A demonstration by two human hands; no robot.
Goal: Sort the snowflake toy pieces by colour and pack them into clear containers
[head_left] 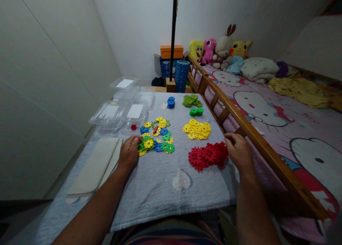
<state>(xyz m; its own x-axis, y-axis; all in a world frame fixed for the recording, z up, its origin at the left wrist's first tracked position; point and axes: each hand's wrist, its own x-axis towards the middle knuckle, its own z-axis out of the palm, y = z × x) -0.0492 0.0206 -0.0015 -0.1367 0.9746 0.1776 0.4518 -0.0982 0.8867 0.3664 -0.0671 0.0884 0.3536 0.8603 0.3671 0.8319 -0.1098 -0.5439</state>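
My left hand (129,150) is closed at the near-left edge of a mixed pile of notched plastic discs (158,146) in yellow, blue and green. Its fingertips touch a green disc; whether they grip it is hidden. My right hand (238,150), with thumb and fingers pinched together, is at the right end of a heap of red square interlocking pieces (208,155). What it pinches, if anything, does not show. Behind the red heap lie yellow discs (197,129), stacked green discs (196,112), light green pieces (191,100) and a small blue stack (171,102).
Clear plastic boxes (108,113) with white labels stand at the back left, a red piece (133,127) near them. A folded cream cloth (96,164) lies left of my arm. A wooden bed rail (256,145) borders the table's right side. A black pole (172,34) rises behind.
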